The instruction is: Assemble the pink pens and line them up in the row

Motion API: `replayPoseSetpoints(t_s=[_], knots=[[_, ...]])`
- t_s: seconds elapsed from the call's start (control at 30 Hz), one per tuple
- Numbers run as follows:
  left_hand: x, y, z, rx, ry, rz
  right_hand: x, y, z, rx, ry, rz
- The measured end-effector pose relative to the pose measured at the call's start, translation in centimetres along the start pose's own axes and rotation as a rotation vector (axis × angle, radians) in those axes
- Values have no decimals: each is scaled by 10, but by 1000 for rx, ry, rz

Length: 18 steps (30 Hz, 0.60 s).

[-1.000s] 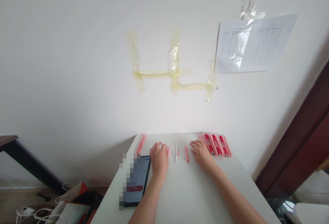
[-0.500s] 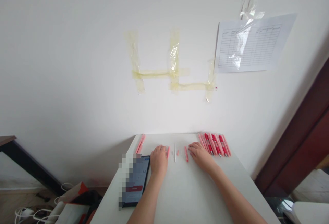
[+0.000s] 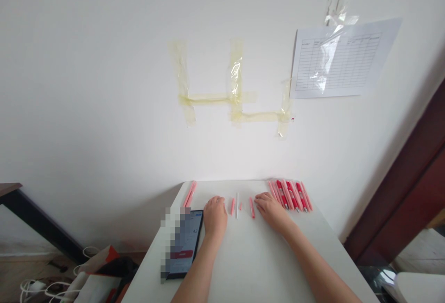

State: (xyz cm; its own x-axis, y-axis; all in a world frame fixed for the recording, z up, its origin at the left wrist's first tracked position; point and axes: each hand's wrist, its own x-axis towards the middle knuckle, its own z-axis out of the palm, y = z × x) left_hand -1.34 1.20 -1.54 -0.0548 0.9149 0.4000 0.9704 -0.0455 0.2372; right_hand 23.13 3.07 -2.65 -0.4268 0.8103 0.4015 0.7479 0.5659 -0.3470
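Observation:
My left hand (image 3: 214, 215) rests palm down on the white table (image 3: 257, 266), fingers loosely curled, holding nothing that I can see. Just right of it lie a short pink pen part (image 3: 232, 206), a thin white refill (image 3: 237, 205), a tiny pink piece (image 3: 240, 206) and another pink pen part (image 3: 252, 207). My right hand (image 3: 273, 210) lies flat beside that last part, fingers stretched toward the row of several pink and red pens (image 3: 292, 196) at the table's far right.
A dark phone (image 3: 184, 243) with a lit screen lies at the table's left edge. Two pink pens (image 3: 190, 194) sit at the far left corner. The wall carries tape strips (image 3: 232, 101) and a printed sheet (image 3: 339, 59). Cables and bags lie on the floor at left.
The short pink part that was at my left hand's fingertips now lies free on the table a little to the right. Both hands have barely moved.

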Motion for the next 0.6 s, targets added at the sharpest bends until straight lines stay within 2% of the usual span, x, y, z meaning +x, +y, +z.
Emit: replayPoseSetpoints(t_s=[0.17,0.37,0.6], knots=[[1,5,1,-106,32,-2,0,1,2,-19,17,-16],[-1,11,5,-252,97,23,2,3,3,-28,101,-17],[-6,16,4,-260,54,62,10,1,3,2,143,-37]])
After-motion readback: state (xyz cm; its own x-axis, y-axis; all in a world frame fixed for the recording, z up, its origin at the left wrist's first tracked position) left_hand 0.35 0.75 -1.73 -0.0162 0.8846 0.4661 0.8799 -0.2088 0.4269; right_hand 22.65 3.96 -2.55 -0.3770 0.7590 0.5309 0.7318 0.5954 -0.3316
